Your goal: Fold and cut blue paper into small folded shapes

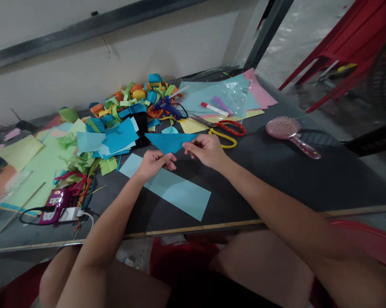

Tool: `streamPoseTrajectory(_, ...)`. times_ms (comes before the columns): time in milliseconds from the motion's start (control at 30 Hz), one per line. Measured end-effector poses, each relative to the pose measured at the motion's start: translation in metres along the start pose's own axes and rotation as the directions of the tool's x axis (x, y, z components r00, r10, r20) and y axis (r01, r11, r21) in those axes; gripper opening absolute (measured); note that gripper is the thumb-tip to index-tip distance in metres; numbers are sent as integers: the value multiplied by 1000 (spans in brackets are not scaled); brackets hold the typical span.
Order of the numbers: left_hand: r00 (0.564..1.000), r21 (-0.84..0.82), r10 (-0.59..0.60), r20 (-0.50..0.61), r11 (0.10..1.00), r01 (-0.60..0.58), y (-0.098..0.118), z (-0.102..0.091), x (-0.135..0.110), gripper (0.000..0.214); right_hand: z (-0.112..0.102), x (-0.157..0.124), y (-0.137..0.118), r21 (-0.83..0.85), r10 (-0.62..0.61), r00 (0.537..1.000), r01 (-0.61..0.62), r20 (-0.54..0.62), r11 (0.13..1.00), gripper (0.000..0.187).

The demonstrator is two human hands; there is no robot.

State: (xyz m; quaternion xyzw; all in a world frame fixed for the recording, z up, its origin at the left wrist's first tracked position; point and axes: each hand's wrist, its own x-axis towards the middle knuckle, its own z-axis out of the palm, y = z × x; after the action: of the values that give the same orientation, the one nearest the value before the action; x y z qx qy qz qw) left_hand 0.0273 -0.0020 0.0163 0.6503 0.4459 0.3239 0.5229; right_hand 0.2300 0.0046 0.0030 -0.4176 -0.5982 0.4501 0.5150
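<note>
Both my hands hold a blue paper triangle (169, 141) just above the dark table (276, 179). My left hand (154, 164) pinches its lower tip, fingers closed. My right hand (205, 149) pinches its right corner. Under my hands lies a light blue paper strip (180, 194), flat on the table.
Red-handled scissors (226, 126) and yellow-handled scissors (225, 139) lie beyond my right hand. A pink hairbrush (290, 132) lies to the right. A heap of coloured folded papers (131, 100), a blue glue gun (169, 106), loose sheets (35, 167) and a purple device (54, 205) crowd the left.
</note>
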Motion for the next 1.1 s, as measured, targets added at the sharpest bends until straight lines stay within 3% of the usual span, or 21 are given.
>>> streamPoseTrajectory(167,998,-19,21,-58,1000,-22,8,4,-5,54,6,-4,1,56,-9,999,11,-36,998,39)
streamPoseTrajectory(400,997,-18,42,-72,999,-43,3,10,-4,53,19,-10,7,-96,-3,1000,2,-11,995,38)
streamPoseTrajectory(500,995,3,34,-89,999,-34,4,7,-4,50,11,0,12,31,49,999,-48,-23,998,37)
streamPoseTrajectory(567,994,3,23,-109,1000,-23,3,3,-3,47,-2,11,16,167,126,988,-110,-88,980,38)
streamPoseTrajectory(633,993,-29,0,-114,1000,-3,-1,-2,-1,44,-17,20,18,222,131,960,-76,-246,972,35)
streamPoseTrajectory(700,995,-103,-40,-91,994,30,-5,-3,1,42,-27,24,18,142,52,915,6,-401,990,30)
streamPoseTrajectory(767,996,-192,-76,-52,979,64,-8,-1,2,43,-27,19,14,-75,-145,893,125,-426,989,23)
streamPoseTrajectory(833,995,-255,-98,-29,963,87,-10,4,4,48,-18,8,8,-301,-352,892,265,-285,916,15)
streamPoseTrajectory(867,994,-270,-104,-25,958,93,-11,6,4,50,-12,2,6,-409,-459,873,362,-168,838,20)
streamPoseTrajectory(967,994,-276,-108,-17,956,99,-11,12,5,55,7,-11,5,-598,-631,759,584,161,550,27)
streamPoseTrajectory(1033,995,-266,-103,-18,959,94,-10,13,4,57,14,-13,7,-670,-675,699,621,236,408,21)
streamPoseTrajectory(1100,995,-240,-95,-18,967,88,-8,12,3,59,15,-11,10,-724,-700,683,590,210,358,18)
